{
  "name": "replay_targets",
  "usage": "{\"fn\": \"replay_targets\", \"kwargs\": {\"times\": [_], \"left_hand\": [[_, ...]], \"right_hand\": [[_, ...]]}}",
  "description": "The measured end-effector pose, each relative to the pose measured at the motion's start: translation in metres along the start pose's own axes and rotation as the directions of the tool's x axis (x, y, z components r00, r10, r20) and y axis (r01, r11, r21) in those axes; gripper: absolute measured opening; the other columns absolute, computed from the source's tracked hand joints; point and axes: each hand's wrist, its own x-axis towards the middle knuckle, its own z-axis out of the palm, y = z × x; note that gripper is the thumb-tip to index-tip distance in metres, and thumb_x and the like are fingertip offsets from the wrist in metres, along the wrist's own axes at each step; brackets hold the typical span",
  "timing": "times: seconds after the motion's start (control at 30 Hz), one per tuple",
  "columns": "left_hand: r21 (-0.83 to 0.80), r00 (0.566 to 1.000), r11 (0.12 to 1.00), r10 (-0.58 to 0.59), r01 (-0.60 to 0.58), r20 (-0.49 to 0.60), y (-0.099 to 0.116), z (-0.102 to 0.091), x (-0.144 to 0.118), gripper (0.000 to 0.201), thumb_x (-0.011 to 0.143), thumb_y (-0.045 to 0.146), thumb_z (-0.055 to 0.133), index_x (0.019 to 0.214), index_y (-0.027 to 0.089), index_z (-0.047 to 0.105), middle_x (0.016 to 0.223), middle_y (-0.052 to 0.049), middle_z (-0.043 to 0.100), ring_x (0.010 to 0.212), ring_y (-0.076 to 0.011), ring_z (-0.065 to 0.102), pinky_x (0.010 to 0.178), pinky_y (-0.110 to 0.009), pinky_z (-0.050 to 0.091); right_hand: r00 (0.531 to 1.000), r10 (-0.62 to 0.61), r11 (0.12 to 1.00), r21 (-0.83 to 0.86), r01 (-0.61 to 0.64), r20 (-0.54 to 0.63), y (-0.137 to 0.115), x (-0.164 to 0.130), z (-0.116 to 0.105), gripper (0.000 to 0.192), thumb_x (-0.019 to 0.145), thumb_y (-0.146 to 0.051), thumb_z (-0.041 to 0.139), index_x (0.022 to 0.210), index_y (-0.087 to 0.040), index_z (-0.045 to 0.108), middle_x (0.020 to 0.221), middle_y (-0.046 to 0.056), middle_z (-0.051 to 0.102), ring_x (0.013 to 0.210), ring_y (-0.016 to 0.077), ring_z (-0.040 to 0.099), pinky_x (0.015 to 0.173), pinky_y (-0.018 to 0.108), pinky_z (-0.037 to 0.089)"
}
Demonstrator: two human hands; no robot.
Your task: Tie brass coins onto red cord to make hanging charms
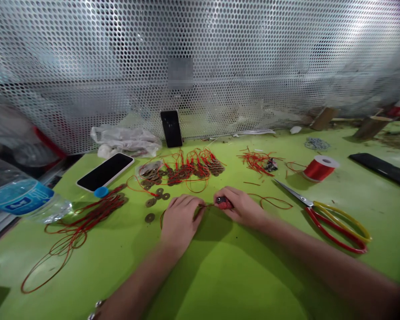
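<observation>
My left hand (180,220) is closed, its fingertips pinching a thin red cord (209,205) whose short end points toward the other hand. Part of that cord is hidden under the fingers. Wrapped in my right hand (243,208) is a red lighter (224,203), its metal top facing left, close to the cord's end. I cannot make out a flame. Just left of my left hand lie several loose brass-coloured coins with holes (150,218). Beyond both hands spreads a heap of such coins (186,172) tied with red cords. A loop of red cord (276,203) rests beyond my right forearm.
Scissors (309,203), a red thread spool (320,169), cord scraps (256,161) and a black phone (383,169) lie right. Left are corded coins (102,208), a white-edged phone (106,171) and a water bottle (23,195). Another phone (171,129) leans against the perforated metal panel (220,58).
</observation>
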Motion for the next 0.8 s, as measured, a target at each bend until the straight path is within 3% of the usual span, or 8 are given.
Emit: {"fn": "replay_targets", "kwargs": {"times": [0.13, 0.43, 0.8], "left_hand": [[0.009, 1.0, 1.0, 0.016, -0.015, -0.025, -0.0033, 0.0032, -0.001, 0.032, 0.08, 0.02, 0.059, 0.112, 0.02, 0.056, 0.112, -0.006, 0.066, 0.101, -0.0231, 0.058, 0.086, -0.038, 0.042], [-0.175, 0.999, 0.984, -0.049, 0.046, -0.016, -0.0072, 0.0049, 0.0017, 0.011, 0.082, 0.022, 0.056, 0.087, 0.021, 0.066, 0.088, -0.001, 0.071, 0.084, -0.0196, 0.062, 0.078, -0.035, 0.045], [-0.177, 0.995, 0.98, -0.085, 0.092, 0.042, -0.0042, 0.0033, 0.0034, 0.009, 0.08, 0.02, 0.057, 0.079, 0.02, 0.066, 0.081, -0.001, 0.071, 0.079, -0.0192, 0.061, 0.076, -0.034, 0.045]], "right_hand": [[1.0, 0.008, 1.0, 0.002, -0.008, 0.004, 0.0012, -0.0003, -0.0012, 0.019, 0.077, -0.008, 0.049, 0.094, -0.016, 0.054, 0.085, 0.008, 0.06, 0.077, 0.0179, 0.055, 0.069, 0.027, 0.043], [0.999, -0.042, 0.999, 0.028, 0.041, 0.018, 0.0002, -0.0001, -0.0031, 0.024, 0.073, -0.004, 0.048, 0.093, -0.017, 0.052, 0.089, 0.008, 0.06, 0.081, 0.0177, 0.055, 0.073, 0.027, 0.044], [0.998, -0.065, 0.998, 0.023, 0.064, 0.023, -0.0002, -0.0007, -0.0032, 0.025, 0.072, -0.003, 0.048, 0.092, -0.017, 0.051, 0.089, 0.007, 0.061, 0.083, 0.0179, 0.055, 0.074, 0.028, 0.044]]}}
